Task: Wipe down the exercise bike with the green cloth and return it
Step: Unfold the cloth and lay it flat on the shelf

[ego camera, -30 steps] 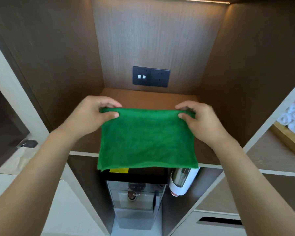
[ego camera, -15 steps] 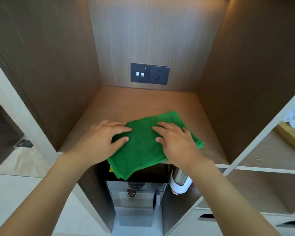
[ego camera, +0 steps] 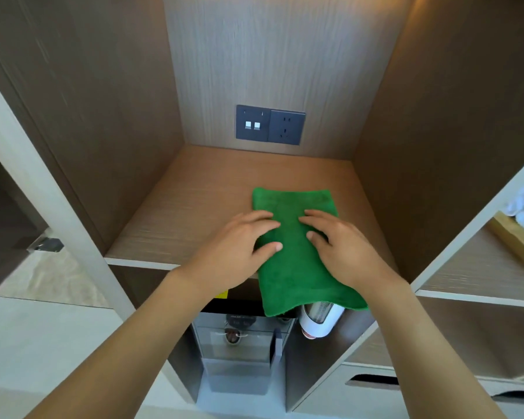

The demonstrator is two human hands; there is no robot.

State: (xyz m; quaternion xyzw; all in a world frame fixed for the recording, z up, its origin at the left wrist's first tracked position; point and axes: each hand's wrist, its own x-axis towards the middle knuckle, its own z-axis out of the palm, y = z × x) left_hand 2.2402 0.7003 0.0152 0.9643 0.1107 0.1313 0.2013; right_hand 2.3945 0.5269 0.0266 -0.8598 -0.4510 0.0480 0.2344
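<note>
**Folded cloth pressed flat on the shelf, near end overhanging**

Since half a second earlier, the folded green terry cloth [ego camera: 297, 249] had turned from a skewed lie to run straight back into the alcove, and both hands had slid with it, deeper onto the brown wood-grain shelf [ego camera: 176, 225]. The left hand [ego camera: 239, 246] lay flat on the cloth's left edge, fingers straight and thumb spread, gripping nothing. The right hand [ego camera: 336, 246] pressed the cloth's right half the same way, fingers extended. Beyond the fingertips the far end of the cloth rested on the shelf, short of the dark switch-and-socket plate [ego camera: 270, 125] on the back wall. Nearer than the wrists, the cloth's end hung past the shelf lip, over a white and silver cylinder [ego camera: 319, 320] below. To finish the return well, the flat palms should probably push the cloth farther back until nothing overhung, then lift straight up so the fold stayed put.
</note>
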